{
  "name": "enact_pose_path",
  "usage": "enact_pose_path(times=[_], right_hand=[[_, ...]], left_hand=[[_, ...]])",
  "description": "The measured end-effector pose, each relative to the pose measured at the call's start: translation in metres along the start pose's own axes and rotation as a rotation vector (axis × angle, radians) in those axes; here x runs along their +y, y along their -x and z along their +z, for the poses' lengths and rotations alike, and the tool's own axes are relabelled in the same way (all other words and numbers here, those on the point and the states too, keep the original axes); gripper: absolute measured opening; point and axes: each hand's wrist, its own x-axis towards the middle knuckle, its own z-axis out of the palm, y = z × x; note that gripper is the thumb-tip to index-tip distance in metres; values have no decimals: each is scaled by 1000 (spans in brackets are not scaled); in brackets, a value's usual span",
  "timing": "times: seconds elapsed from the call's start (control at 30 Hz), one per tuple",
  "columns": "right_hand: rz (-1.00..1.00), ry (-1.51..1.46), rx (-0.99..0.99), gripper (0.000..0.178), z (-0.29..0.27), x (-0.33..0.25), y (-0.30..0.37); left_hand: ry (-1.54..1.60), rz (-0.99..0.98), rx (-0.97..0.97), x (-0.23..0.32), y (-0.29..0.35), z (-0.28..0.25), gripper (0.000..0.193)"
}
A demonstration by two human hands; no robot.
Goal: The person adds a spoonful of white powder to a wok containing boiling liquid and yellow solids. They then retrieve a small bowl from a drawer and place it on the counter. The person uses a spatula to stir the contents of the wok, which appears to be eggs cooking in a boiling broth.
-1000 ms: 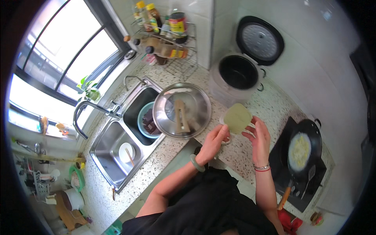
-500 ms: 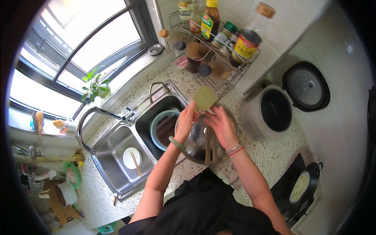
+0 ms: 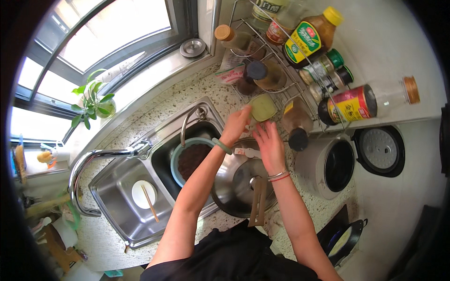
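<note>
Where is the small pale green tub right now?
In the head view, the pale green tub sits at the wire rack's lower shelf, touched by the left hand, above the steel wok.

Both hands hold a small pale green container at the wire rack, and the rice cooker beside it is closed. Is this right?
Not quite. In the head view the rice cooker is open, its lid swung back. Both hands, left and right, are at the pale green container by the wire rack.

Bare speckled desk (image 3: 154,112) lay open at ten o'clock of the left hand (image 3: 236,125). The wire rack (image 3: 300,89) of bottles (image 3: 307,37) blocked twelve to two; the rice cooker (image 3: 328,164) stood at four; the pot lid (image 3: 243,182) crowded six.
</note>
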Motion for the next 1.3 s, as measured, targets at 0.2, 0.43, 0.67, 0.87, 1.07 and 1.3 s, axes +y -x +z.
enact_pose_path(times=[0.2,0.43,0.67,0.87,1.07,1.3], right_hand=[[-38,29,84,61,4,-5,-18],[-81,-50,156,51,0,3,-30],[-53,-20,144,49,-7,0,-35],[38,81,59,58,-2,-16,2],[190,-32,-33,49,1,-22,77],[323,18,-136,23,13,5,175]], left_hand=[[-25,10,-40,8,-23,12,60],[15,5,13,7,-29,21,58],[-143,217,127,-5,-35,27,52],[59,347,221,-24,-10,18,52],[474,81,11,-24,135,0,40],[390,59,115,-56,278,-23,33]])
